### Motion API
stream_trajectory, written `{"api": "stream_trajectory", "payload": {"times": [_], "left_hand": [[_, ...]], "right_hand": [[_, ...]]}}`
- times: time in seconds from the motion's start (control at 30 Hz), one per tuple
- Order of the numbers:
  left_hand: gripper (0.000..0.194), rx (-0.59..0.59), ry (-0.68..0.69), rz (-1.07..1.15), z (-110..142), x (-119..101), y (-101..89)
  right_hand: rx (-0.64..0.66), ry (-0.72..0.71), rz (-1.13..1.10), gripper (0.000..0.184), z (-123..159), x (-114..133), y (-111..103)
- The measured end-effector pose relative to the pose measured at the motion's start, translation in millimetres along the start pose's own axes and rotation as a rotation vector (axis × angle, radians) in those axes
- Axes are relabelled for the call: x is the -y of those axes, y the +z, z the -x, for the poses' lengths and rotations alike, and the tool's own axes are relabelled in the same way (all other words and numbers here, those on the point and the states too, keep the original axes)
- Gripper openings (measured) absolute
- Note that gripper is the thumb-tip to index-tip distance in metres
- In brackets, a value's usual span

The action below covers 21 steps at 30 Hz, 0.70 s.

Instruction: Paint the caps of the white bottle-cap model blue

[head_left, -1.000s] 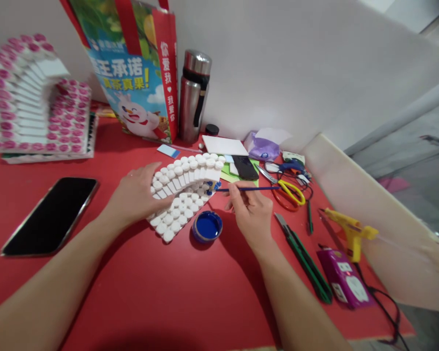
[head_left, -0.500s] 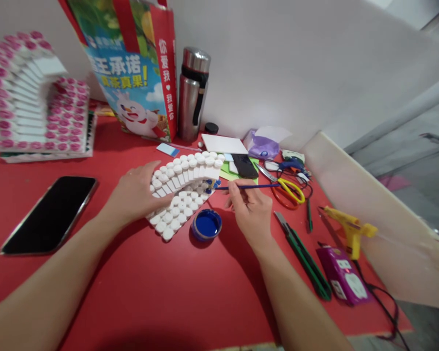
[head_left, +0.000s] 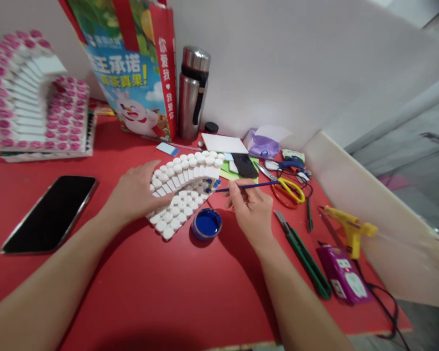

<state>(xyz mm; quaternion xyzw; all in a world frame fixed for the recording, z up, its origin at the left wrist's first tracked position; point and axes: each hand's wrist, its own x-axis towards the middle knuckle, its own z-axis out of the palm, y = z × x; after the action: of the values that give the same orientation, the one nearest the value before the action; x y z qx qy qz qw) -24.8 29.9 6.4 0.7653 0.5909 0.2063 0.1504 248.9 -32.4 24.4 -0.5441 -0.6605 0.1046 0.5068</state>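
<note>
A white model of round pieces [head_left: 182,204] sits on a red table [head_left: 161,292], its right end dabbed blue, steadied by a left hand [head_left: 133,191] spread open along its left side. A right hand [head_left: 251,207], fingers pinched around a slim paintbrush [head_left: 258,185], holds the tip at the model's blue patch. Just in front of the model stands a blue paint pot [head_left: 207,224]; behind it, a steel flask [head_left: 193,92]; right of it, yellow-handled scissors [head_left: 291,190].

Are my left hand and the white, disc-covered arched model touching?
Touching: the head view shows the left hand gripping the model, its thumb laid across the white discs.
</note>
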Motion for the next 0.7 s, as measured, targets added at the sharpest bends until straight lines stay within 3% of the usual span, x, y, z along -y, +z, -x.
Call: {"api": "stream_trajectory", "payload": {"times": [0.53,0.7], "left_hand": [[0.091,-0.034,0.026,0.010,-1.4,3.7,3.0],[0.091,-0.016,0.004,0.022,-0.7,-0.3,0.3]], "right_hand": [[-0.011,0.007,-0.002,0.019,-2.3,1.8,-5.2],[-0.075,0.021,-0.065,0.019,-3.6,3.8,-7.5]]}}
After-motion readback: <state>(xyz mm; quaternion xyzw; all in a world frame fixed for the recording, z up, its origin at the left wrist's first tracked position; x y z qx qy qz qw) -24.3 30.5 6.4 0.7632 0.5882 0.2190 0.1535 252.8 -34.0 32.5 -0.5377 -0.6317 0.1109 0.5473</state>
